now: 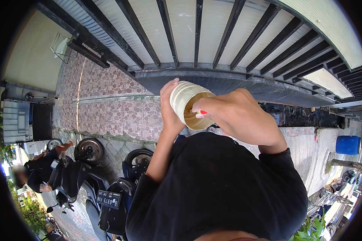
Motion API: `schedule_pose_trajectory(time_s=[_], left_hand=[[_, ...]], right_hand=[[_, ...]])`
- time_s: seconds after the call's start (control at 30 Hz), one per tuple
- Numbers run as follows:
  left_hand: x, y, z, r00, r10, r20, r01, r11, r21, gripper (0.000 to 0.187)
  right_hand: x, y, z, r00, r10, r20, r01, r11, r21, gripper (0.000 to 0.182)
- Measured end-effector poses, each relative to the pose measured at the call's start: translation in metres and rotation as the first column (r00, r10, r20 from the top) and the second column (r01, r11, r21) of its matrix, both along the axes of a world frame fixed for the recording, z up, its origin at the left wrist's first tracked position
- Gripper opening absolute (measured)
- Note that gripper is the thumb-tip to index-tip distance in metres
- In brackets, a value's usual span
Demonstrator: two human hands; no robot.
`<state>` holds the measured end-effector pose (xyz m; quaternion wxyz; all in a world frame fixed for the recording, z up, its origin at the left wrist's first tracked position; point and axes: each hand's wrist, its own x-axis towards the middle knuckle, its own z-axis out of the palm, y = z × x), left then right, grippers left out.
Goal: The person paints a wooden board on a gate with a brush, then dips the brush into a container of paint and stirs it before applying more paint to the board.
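A cream ribbed container is tilted in front of my chest, its round opening turned toward me and to the right. My left hand is wrapped round its left side and holds it. My right hand reaches into the opening with closed fingers, pinching a small thing with a red part. The rest of that thing is hidden by the fingers and the rim. The container's inside looks light brown; what lies at its bottom cannot be made out.
A black barred metal gate stands ahead, above a dark ramp. Patterned paving lies to the left. Parked motorbikes and a person in dark clothes are at lower left. A blue barrel is at far right.
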<state>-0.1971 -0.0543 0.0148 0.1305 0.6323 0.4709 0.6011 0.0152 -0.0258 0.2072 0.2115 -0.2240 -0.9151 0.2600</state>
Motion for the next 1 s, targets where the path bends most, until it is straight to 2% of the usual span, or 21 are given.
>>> schedule_pose_trajectory(time_s=[0.17, 0.27, 0.33, 0.37, 0.43, 0.57, 0.63, 0.83, 0.87, 1.0], left_hand=[[-0.001, -0.002, 0.000, 1.000, 0.000, -0.012, 0.000, 1.000, -0.009, 0.093], [0.000, -0.003, 0.004, 1.000, -0.001, -0.020, 0.001, 1.000, -0.003, 0.094], [0.001, -0.004, 0.005, 1.000, -0.002, -0.028, 0.002, 1.000, 0.007, 0.094], [0.001, -0.005, 0.004, 0.999, 0.020, -0.032, -0.020, 1.000, 0.005, 0.095], [0.003, -0.006, 0.003, 0.999, 0.041, -0.035, -0.041, 0.999, 0.004, 0.095], [0.004, -0.008, -0.006, 0.993, 0.114, -0.037, -0.116, 0.992, -0.048, 0.095], [0.002, -0.009, -0.013, 0.991, 0.125, -0.045, -0.128, 0.988, -0.086, 0.096], [0.001, -0.009, -0.012, 0.992, 0.125, -0.035, -0.128, 0.989, -0.079, 0.096], [0.001, -0.008, -0.011, 0.991, 0.127, -0.029, -0.129, 0.989, -0.076, 0.096], [0.002, -0.008, -0.006, 0.993, 0.114, -0.027, -0.116, 0.992, -0.050, 0.097]], right_hand=[[-0.002, -0.001, -0.002, 0.999, -0.008, -0.051, 0.009, 1.000, 0.020, 0.022], [-0.001, -0.003, -0.003, 1.000, -0.017, 0.002, 0.017, 1.000, 0.007, 0.020], [-0.001, -0.005, -0.003, 0.991, -0.068, -0.119, 0.070, 0.997, 0.012, 0.015], [-0.002, -0.007, -0.001, 0.990, -0.069, -0.119, 0.071, 0.997, 0.014, 0.015], [-0.004, -0.010, 0.003, 0.958, -0.167, -0.232, 0.161, 0.986, -0.044, 0.012], [-0.007, -0.011, -0.011, 0.923, -0.223, -0.313, 0.202, 0.974, -0.099, 0.014], [-0.010, -0.014, -0.014, 0.860, -0.331, -0.389, 0.251, 0.937, -0.242, 0.015], [-0.011, -0.020, -0.006, 0.844, -0.405, -0.351, 0.262, 0.883, -0.390, 0.020], [-0.011, -0.020, -0.006, 0.842, -0.409, -0.351, 0.265, 0.882, -0.389, 0.020], [-0.018, -0.021, -0.011, 0.867, -0.394, -0.305, 0.345, 0.916, -0.203, 0.023]])
